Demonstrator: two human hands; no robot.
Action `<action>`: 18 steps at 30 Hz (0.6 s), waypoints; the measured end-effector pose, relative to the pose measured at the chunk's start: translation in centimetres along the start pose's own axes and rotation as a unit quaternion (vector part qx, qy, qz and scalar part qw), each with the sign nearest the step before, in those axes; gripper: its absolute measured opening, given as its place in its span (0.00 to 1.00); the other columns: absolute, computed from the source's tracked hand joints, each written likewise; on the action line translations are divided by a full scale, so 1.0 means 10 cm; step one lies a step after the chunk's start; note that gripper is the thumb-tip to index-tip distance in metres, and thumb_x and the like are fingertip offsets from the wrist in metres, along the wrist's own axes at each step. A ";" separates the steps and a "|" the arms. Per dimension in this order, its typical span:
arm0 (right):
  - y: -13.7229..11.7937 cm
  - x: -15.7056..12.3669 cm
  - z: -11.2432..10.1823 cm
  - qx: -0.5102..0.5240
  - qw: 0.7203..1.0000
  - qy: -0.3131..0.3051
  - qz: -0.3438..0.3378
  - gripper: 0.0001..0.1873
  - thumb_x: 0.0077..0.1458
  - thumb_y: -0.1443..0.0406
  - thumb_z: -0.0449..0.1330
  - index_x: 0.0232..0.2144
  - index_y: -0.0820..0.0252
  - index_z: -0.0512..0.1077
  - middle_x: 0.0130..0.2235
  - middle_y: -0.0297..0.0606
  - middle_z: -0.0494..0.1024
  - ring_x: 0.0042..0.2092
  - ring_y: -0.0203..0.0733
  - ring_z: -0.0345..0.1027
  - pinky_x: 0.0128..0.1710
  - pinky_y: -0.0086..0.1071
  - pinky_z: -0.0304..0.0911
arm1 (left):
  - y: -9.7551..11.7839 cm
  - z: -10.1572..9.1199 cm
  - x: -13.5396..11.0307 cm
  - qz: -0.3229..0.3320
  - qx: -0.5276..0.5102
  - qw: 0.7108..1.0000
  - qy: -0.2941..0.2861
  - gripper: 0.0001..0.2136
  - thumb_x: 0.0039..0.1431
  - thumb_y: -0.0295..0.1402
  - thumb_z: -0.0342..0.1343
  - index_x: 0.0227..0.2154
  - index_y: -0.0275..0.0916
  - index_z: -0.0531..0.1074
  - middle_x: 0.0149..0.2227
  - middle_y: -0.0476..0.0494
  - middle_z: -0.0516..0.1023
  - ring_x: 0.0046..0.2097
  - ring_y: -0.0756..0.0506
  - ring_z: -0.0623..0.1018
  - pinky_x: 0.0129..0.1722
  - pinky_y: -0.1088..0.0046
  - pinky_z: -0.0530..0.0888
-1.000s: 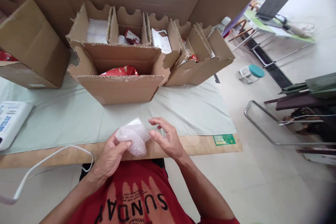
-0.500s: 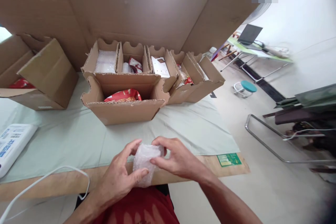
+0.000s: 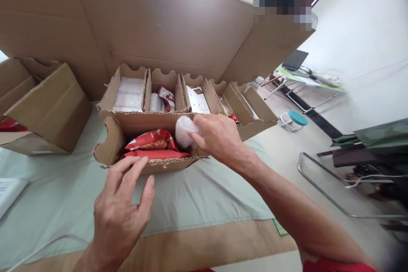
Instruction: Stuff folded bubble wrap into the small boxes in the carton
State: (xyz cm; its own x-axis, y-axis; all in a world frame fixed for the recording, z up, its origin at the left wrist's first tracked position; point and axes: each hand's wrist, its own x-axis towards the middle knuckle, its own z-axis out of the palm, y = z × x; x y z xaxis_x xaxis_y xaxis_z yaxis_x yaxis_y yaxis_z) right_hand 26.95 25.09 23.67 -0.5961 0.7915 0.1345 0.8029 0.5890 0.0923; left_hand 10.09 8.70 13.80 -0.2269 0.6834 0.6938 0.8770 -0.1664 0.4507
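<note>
My right hand [image 3: 216, 138] grips a small bundle wrapped in bubble wrap [image 3: 185, 131] and holds it over the right end of the near cardboard box [image 3: 111, 146]. Red snack packets [image 3: 153, 144] lie inside that box. My left hand [image 3: 123, 212] hovers open, fingers spread, above the pale green cloth [image 3: 57, 195] just in front of the box, holding nothing.
Behind the near box stands a row of cardboard compartments [image 3: 162, 93] with bubble wrap, packets and a white card. A big cardboard sheet [image 3: 143, 21] rises behind. Another open box [image 3: 44, 110] sits left. A white cable [image 3: 38, 248] lies near the table edge; stool [image 3: 295, 118] and chairs stand right.
My right hand took the bubble-wrapped bundle alone and carried it forward over the near box. My left hand let go and opened. The camera view tilted up and moved closer.
</note>
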 end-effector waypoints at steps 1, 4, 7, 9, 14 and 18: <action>-0.05 0.04 0.00 -0.046 0.998 -0.037 -0.021 0.08 0.60 0.62 0.63 0.39 0.62 0.77 0.37 0.47 0.83 0.42 0.51 0.77 0.40 0.36 0.62 | 0.00 0.00 -0.01 0.002 -0.003 1.000 0.003 0.18 0.64 0.27 0.59 0.56 0.38 0.72 0.50 0.39 0.76 0.47 0.45 0.79 0.48 0.68 0.75; -0.21 0.18 0.00 -0.111 0.985 -0.119 -0.059 0.10 0.63 0.64 0.59 0.40 0.64 0.79 0.38 0.52 0.85 0.42 0.53 0.79 0.38 0.37 0.63 | 0.01 0.00 -0.03 0.005 -0.012 1.000 0.009 0.19 0.63 0.25 0.59 0.57 0.38 0.71 0.51 0.40 0.75 0.49 0.46 0.78 0.51 0.71 0.73; -0.32 0.32 0.08 -0.125 0.971 -0.183 -0.093 0.13 0.64 0.66 0.57 0.39 0.66 0.81 0.38 0.56 0.85 0.42 0.54 0.81 0.36 0.37 0.65 | 0.00 0.01 -0.04 0.006 -0.025 1.000 0.012 0.20 0.63 0.24 0.59 0.57 0.39 0.71 0.51 0.40 0.75 0.50 0.46 0.78 0.53 0.71 0.72; -0.37 0.37 0.14 -0.130 0.961 -0.213 -0.120 0.14 0.65 0.67 0.56 0.36 0.66 0.82 0.38 0.57 0.85 0.42 0.55 0.81 0.36 0.38 0.66 | -0.01 0.02 -0.04 0.010 -0.030 0.999 0.014 0.20 0.62 0.23 0.59 0.57 0.38 0.72 0.51 0.40 0.75 0.49 0.47 0.78 0.53 0.72 0.72; -0.40 0.41 0.21 -0.135 0.954 -0.215 -0.157 0.14 0.65 0.69 0.56 0.38 0.66 0.82 0.37 0.57 0.85 0.44 0.52 0.81 0.38 0.37 0.68 | -0.01 0.04 -0.07 0.007 -0.036 0.999 0.019 0.19 0.61 0.22 0.59 0.55 0.35 0.73 0.51 0.39 0.76 0.49 0.48 0.78 0.53 0.74 0.72; -0.38 0.41 0.26 -0.131 0.953 -0.218 -0.164 0.14 0.66 0.69 0.55 0.41 0.67 0.82 0.37 0.58 0.85 0.43 0.53 0.81 0.39 0.37 0.68 | 0.00 0.05 -0.09 0.005 -0.043 0.999 0.025 0.18 0.61 0.22 0.59 0.55 0.34 0.73 0.51 0.38 0.76 0.50 0.48 0.78 0.54 0.74 0.72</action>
State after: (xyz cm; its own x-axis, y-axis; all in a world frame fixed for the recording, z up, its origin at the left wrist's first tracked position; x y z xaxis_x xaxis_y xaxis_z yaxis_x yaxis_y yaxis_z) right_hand 21.41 26.57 21.27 -0.7149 0.5982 -0.3619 0.5126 0.8005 0.3106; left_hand 10.54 8.45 12.90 -0.2411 0.6455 0.7248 0.8398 -0.2356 0.4891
